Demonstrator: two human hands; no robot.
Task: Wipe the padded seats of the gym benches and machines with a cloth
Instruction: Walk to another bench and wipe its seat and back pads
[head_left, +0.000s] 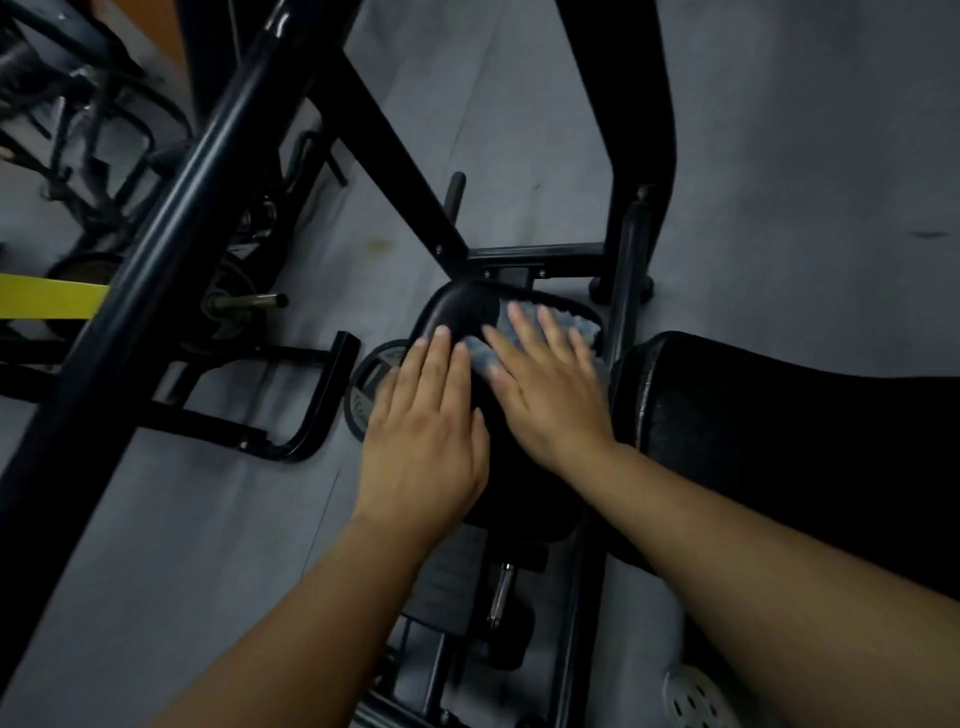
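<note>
While both hands lie flat, right hand (545, 384) presses cloth (566, 325) (blue) onto seat (457, 306), left hand (426, 441) just beside, fingers straight

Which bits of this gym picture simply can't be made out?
All in the head view:
1. cloth: mostly hidden under the right hand.
2. seat pad: its middle is covered by the right hand and the left hand.
3. big pad: cut off by the right edge.
4. weight plate: lettering blurred, partly behind the left hand.
5. gear at top left: dark and blurred.

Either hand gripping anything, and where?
No grip. Right hand presses the blue cloth flat onto the seat; left hand rests flat on it.
</note>
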